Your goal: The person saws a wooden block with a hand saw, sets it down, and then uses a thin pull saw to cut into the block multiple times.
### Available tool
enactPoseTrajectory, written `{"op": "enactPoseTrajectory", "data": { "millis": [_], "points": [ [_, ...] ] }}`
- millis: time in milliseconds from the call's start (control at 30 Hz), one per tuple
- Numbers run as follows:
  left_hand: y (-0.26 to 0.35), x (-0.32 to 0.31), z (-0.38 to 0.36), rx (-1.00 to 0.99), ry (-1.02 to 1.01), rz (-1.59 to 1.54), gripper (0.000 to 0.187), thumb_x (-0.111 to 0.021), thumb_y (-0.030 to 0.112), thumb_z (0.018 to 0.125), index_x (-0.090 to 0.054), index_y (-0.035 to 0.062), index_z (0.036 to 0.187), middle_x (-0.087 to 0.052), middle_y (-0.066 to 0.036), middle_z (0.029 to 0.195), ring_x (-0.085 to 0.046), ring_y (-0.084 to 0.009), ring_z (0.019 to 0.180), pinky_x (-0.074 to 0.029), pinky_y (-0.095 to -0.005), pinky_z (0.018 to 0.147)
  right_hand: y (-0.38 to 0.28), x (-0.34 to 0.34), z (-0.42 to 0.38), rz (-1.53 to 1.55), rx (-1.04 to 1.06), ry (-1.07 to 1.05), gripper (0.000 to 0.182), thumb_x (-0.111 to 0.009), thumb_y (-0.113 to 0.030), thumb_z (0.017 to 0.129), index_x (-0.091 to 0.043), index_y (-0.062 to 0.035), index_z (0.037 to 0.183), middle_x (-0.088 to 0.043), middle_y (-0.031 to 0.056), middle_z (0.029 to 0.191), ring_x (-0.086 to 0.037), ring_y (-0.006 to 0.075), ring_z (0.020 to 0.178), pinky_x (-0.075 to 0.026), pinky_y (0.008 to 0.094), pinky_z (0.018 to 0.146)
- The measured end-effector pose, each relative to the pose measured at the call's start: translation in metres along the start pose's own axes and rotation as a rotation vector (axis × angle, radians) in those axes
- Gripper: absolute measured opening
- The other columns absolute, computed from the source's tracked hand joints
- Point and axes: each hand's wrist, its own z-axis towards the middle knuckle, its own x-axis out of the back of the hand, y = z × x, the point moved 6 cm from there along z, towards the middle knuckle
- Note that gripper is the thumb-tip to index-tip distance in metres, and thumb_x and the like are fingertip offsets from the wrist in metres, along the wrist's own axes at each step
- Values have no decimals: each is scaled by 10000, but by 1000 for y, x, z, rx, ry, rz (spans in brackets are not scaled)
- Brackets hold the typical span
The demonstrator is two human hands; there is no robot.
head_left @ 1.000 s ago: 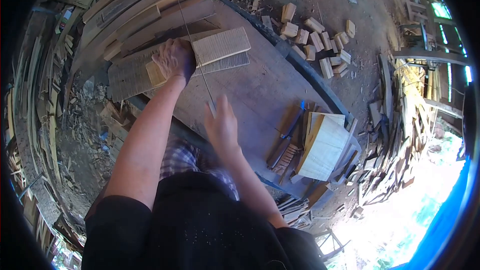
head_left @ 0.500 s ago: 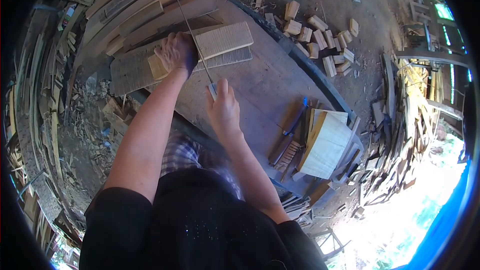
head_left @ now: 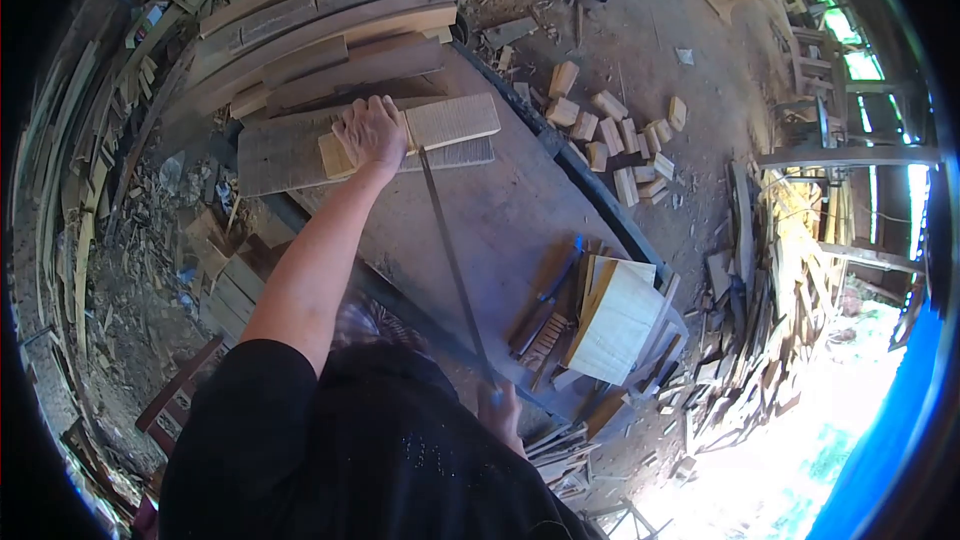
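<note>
My left hand grips a short, pale wooden board, its fingers bent over the board's far edge. This board rests on a longer, greyish plank lying on the worktable. In my right hand, close to my body, is the handle end of a long, narrow saw; the fingers show only partly. The blade runs forward from there across the table. Its far end meets the pale board just right of my left hand, where a cut line shows.
Stacked planks line the table's far left side. A pale wooden block sits at right beside a dark tool with a blue tip. Several cut blocks lie on the ground beyond the table, with scrap wood around.
My right hand has pulled the saw back toward my body, so most of the blade now lies on the near side of the board. My left hand stays on the board; the view has shifted slightly.
</note>
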Motion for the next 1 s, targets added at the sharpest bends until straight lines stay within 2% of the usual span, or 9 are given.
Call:
{"op": "enactPoseTrajectory", "data": {
  "millis": [100,167,300,367,500,600,667,767,1000],
  "points": [
    [-5,2,0,-47,-93,-53,368,-443,386,981,-668,95,968,-619,-98,1012,-548,-275,1038,-357,-467,903,8,17,-24,-48,-23,70,284,-720,-174,847,-577,-39,1052,-638,231,800,-636,445,716,-487,462,611],
    [-8,-2,2,-195,-345,-218,477,-520,512,919,-651,95,1108,-610,-115,1085,-539,-284,1119,-357,-511,958,9,17,-27,-14,-39,116,279,-721,-174,846,-579,-40,1045,-637,220,776,-638,430,695,-486,454,603],
    [-10,7,6,-430,-402,-82,686,-617,620,807,-579,98,1251,-600,-122,1163,-533,-293,1179,-367,-549,977,1,10,-17,106,-71,214,257,-713,-161,845,-581,-37,1028,-630,191,720,-640,382,634,-479,413,572],
    [-1,17,4,-497,-616,-41,771,-747,574,711,-528,94,1272,-591,-131,1212,-536,-307,1196,-387,-573,958,-1,4,-8,138,-61,249,240,-707,-155,849,-576,-33,1008,-625,183,707,-638,351,612,-475,398,560],
    [3,21,-18,-603,-643,-77,771,-855,440,630,-524,87,1232,-588,-136,1215,-561,-319,1161,-397,-570,959,-7,5,8,106,17,342,201,-692,-148,860,-556,-33,954,-611,161,665,-635,274,577,-471,365,541],
    [2,28,-26,-502,-597,-201,776,-891,345,597,-505,90,1221,-574,-129,1198,-533,-320,1178,-396,-547,955,-21,12,20,175,37,324,190,-687,-145,865,-546,-35,930,-609,152,650,-639,249,582,-477,358,547],
    [8,38,-32,-506,-534,18,775,-880,324,623,-486,90,1248,-542,-122,1212,-483,-316,1210,-380,-517,978,-23,11,28,211,37,334,184,-683,-144,867,-548,-36,929,-606,155,650,-635,271,577,-482,368,553],
    [11,40,-34,-565,-394,21,756,-864,314,652,-478,90,1261,-504,-122,1256,-436,-312,1242,-360,-503,993,-26,2,43,177,66,309,187,-683,-143,868,-547,-34,936,-608,165,676,-647,301,611,-488,379,571],
    [19,25,-36,-451,-433,196,589,-786,219,734,-493,91,1229,-513,-107,1266,-449,-317,1231,-336,-516,986,-118,-31,96,170,242,238,206,-668,-153,890,-515,-19,914,-582,213,749,-612,424,704,-478,446,607]
  ]
}}
